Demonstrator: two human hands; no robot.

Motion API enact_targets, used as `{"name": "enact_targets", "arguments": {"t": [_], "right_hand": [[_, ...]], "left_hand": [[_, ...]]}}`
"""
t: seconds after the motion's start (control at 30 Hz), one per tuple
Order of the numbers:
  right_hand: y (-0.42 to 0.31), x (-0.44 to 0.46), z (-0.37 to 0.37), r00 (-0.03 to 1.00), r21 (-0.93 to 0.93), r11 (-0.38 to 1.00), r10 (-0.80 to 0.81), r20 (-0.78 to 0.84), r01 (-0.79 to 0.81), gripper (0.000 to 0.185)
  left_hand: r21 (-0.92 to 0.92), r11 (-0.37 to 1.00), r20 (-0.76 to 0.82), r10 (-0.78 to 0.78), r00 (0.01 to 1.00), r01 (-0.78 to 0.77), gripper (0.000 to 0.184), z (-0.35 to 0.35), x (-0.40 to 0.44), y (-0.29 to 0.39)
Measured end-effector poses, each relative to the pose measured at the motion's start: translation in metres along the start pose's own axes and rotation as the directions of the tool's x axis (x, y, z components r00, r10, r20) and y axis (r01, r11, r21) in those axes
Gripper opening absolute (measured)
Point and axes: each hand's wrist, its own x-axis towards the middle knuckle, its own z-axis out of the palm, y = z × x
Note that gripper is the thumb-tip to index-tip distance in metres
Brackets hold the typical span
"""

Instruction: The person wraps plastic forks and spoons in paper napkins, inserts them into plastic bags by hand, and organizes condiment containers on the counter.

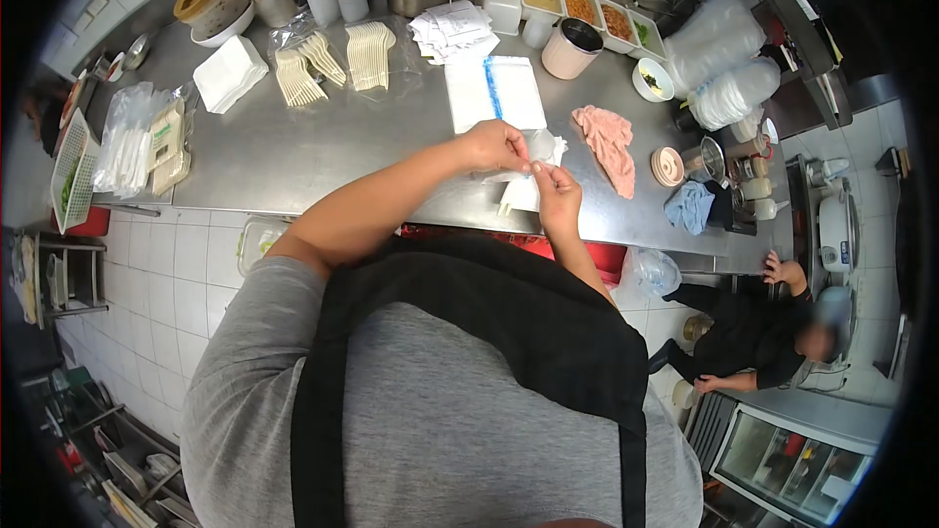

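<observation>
Both hands meet over the near edge of the metal worktop (pixel 411 161). Between them is a small, thin piece of see-through plastic (pixel 541 145), which looks like a little bag, though it is hard to be sure. The left hand (pixel 494 148) comes in from the left, and its thumb and first finger are close together by the plastic. The right hand (pixel 558 198) is just to the right and a bit nearer the body, with its fingertips pinched together. The plastic lies right at the tips of both hands' fingers, and some of it sticks out past them.

Under the hands is a white paper piece (pixel 521 198), with pale tips poking out at its near end. Just past the hands lies a flat white pack (pixel 468 98) with a blue stripe. A crumpled pink cloth (pixel 608 149) lies to the right, apart from the hands. Farther back are a pink pot (pixel 570 51) with a dark top, a pile of white papers (pixel 453 31), and pale forks (pixel 298 80) in a clear bag. White tubs of food (pixel 579 8) stand in a row at the back. On the far right is another person (pixel 748 332) in black clothes.
</observation>
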Motion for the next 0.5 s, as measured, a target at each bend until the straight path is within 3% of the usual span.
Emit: {"name": "enact_targets", "arguments": {"t": [0.03,0.13,0.23,0.33,0.37,0.43,0.5], "right_hand": [[0.002,0.0,0.0,1.0,-0.009,1.0,-0.022,0.0,0.022,0.015],[0.011,0.0,-0.001,0.998,-0.021,0.998,-0.055,-0.007,0.055,0.016],[0.015,0.0,-0.001,0.999,0.01,1.0,-0.024,-0.025,0.024,0.017],[0.008,-0.001,-0.001,0.999,-0.008,1.0,0.006,-0.041,-0.007,0.017],[0.003,-0.003,-0.004,0.999,-0.058,0.998,0.018,-0.045,-0.02,0.018],[0.001,-0.005,-0.01,0.999,-0.089,0.995,0.043,-0.031,-0.045,0.018],[0.007,-0.005,-0.019,0.998,-0.05,0.996,0.069,0.007,-0.069,0.019]], "left_hand": [[0.059,0.995,-0.033,0.084,0.996,-0.082,0.02,0.0,0.0,-0.002],[-0.157,0.987,-0.136,0.004,0.991,-0.025,0.013,-0.007,-0.002,-0.005],[-0.22,0.974,-0.155,0.017,0.988,-0.051,0.008,-0.012,-0.007,-0.005],[-0.036,0.94,-0.104,0.335,0.936,-0.34,0.016,-0.009,-0.01,0.001],[0.212,0.895,-0.11,0.421,0.9,-0.392,0.018,-0.009,-0.013,0.002],[0.653,0.639,-0.056,0.576,0.815,-0.406,0.023,-0.016,-0.032,0.031],[0.69,0.556,0.035,0.615,0.788,-0.464,0.022,-0.028,-0.036,0.052]]}}
